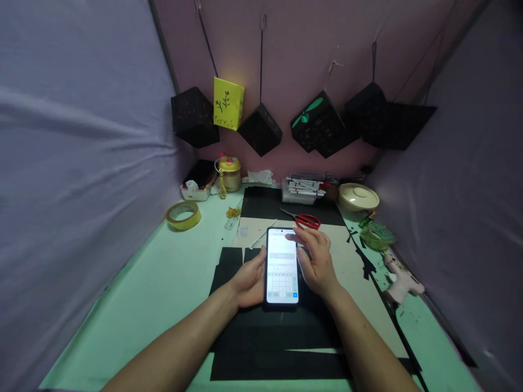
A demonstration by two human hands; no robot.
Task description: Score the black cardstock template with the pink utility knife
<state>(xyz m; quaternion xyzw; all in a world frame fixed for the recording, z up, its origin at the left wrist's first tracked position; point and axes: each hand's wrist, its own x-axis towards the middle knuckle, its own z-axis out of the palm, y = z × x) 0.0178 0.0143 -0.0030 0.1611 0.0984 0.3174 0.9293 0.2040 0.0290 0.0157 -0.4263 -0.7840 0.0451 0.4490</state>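
My left hand is wrapped round the left edge of a smartphone, holding it above the black paper sheets. The phone's screen is lit and shows a keyboard at the bottom. My right hand hovers beside the phone's right edge with its fingers spread, and the index finger reaches to the top of the screen. Red-handled scissors lie just beyond the phone on a beige card.
On the green table are a yellow tape roll, a jar, a stack of markers, a cream lidded bowl, a green basket and a glue gun. Black and yellow paper boxes hang on the back wall.
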